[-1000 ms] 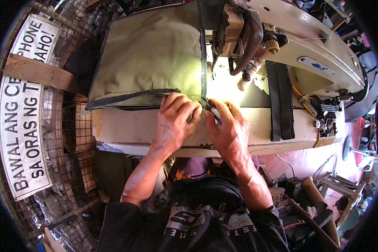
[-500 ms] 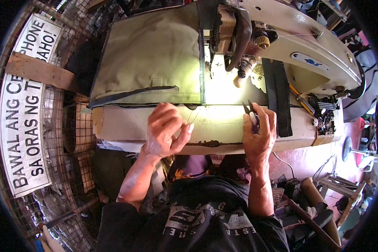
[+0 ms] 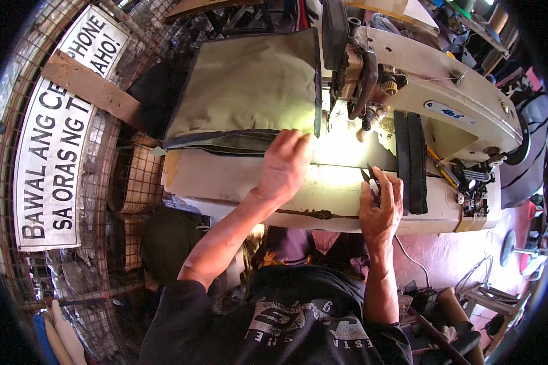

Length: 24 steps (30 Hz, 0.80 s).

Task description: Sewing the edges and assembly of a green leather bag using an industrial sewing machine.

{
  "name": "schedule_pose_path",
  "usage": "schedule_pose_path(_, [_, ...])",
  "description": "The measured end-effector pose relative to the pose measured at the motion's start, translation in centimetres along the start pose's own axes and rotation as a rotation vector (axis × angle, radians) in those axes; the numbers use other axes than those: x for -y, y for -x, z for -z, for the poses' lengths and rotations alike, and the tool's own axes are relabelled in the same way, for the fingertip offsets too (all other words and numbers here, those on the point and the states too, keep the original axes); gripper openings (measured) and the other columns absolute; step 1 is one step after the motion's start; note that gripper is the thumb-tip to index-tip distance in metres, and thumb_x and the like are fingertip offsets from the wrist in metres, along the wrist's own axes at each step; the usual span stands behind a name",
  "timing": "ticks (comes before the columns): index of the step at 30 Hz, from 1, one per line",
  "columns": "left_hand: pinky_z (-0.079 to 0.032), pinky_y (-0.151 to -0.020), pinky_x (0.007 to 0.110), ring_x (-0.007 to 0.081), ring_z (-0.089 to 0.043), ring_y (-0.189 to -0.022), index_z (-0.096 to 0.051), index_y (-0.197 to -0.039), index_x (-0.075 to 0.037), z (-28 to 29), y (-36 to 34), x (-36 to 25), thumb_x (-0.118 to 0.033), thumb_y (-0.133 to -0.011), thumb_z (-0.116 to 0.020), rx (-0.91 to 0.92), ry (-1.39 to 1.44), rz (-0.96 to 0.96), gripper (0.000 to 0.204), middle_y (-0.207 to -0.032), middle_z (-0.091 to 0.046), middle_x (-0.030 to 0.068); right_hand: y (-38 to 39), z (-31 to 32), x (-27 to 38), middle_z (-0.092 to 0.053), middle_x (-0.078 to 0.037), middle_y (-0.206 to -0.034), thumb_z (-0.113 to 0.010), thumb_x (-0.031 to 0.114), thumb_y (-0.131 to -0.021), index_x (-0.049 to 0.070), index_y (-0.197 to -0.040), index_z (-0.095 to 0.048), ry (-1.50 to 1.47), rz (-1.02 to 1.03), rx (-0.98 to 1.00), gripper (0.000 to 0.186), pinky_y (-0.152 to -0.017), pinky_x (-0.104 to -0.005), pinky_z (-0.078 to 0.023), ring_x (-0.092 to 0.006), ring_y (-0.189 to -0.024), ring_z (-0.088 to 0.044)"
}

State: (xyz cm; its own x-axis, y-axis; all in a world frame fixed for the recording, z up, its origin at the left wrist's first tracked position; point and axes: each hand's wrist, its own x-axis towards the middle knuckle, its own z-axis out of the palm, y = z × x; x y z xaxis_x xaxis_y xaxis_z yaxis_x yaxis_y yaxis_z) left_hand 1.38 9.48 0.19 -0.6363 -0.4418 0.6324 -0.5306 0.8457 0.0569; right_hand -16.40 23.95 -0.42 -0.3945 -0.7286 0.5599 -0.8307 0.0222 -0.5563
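Note:
An olive fabric piece with dark binding (image 3: 243, 85) lies on the sewing machine's bed (image 3: 225, 176), left of the needle area. My left hand (image 3: 285, 164) is at its lower right edge, fingers curled; what lies under the fingertips is hidden. My right hand (image 3: 380, 198) rests at the front of the bed, closed round small black-bladed snips (image 3: 366, 176), their points upward. Just right of it lie dark fabric strips (image 3: 413, 188). The lit sewing machine head (image 3: 441, 73) stands over the bed, its lamp glaring on the plate.
A yellow-handled tool (image 3: 444, 170) and a small metal mechanism (image 3: 469, 198) are at the bed's right end. A wire mesh wall (image 3: 134, 213) with a sign (image 3: 42, 201) and wooden board (image 3: 91, 91) borders the left. Stools and clutter (image 3: 481, 316) stand lower right.
My hands have parted: my right moved right with the snips; my left drew down, then rose to the fabric's lower right edge. The view has shifted, so the scene sits further right.

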Motion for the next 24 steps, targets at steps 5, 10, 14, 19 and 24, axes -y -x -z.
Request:
schedule_pose_path(5, [-0.039,-0.066,0.02,0.0022,-0.045,-0.073,-0.07,-0.103,-0.004,4.1,-0.7,-0.1,-0.018,-0.099,-0.062,0.053,1.132,0.825,0.016,-0.077,-0.054,-0.0077,-1.7,0.8,5.4,-0.062,-0.015,-0.105,-0.074,0.005,-0.08,0.004,-0.118,-0.065,-0.338,-0.175,0.178,0.038,-0.07,-0.0372,-0.056,-0.0279,-0.086,-0.065])
schedule_pose_path(10, [-0.045,-0.07,0.02,0.0019,-0.053,-0.079,-0.069,-0.104,-0.002,2.4,1.0,-0.3,-0.015,-0.1,-0.061,-0.095,1.32,0.951,0.015,-0.084,-0.064,-0.0032,-5.0,-5.8,6.9,-0.068,-0.013,-0.086,-0.073,0.012,-0.086,0.001,-0.117,-0.063,-0.556,-0.427,0.374,0.034,-0.07,-0.03,-0.051,-0.0156,-0.077,-0.063])
schedule_pose_path(14, [-0.048,-0.063,0.022,0.0043,-0.056,-0.069,-0.067,-0.106,-0.001,1.6,1.8,0.4,-0.01,-0.099,-0.06,-0.183,1.1,0.881,0.013,-0.083,-0.065,-0.0005,-3.7,-9.6,5.1,-0.069,-0.013,-0.084,-0.07,0.014,-0.089,0.001,-0.114,-0.063,-0.761,-0.458,0.296,0.028,-0.069,-0.0303,-0.051,-0.0125,-0.076,-0.063])
schedule_pose_path(19, [-0.048,-0.062,0.021,0.0056,-0.057,-0.067,-0.066,-0.108,-0.002,2.9,1.7,1.0,-0.009,-0.1,-0.058,-0.129,1.1,0.859,0.013,-0.081,-0.063,-0.0008,-4.2,-8.0,6.1,-0.068,-0.002,-0.084,-0.07,0.011,-0.089,0.0,-0.11,-0.064,-0.624,-0.468,0.398,0.024,-0.07,-0.0259,-0.049,-0.0065,-0.075,-0.057])
schedule_pose_path(24, [-0.049,-0.071,0.022,0.0054,-0.057,-0.076,-0.067,-0.108,-0.002,3.1,2.2,1.2,-0.008,-0.099,-0.059,-0.044,1.067,0.806,0.013,-0.092,-0.064,-0.0012,-2.9,-6.3,5.7,-0.068,-0.013,-0.088,-0.07,0.014,-0.089,-0.003,-0.117,-0.061,-0.521,-0.334,0.387,0.035,-0.071,-0.0334,-0.051,-0.0214,-0.078,-0.063])
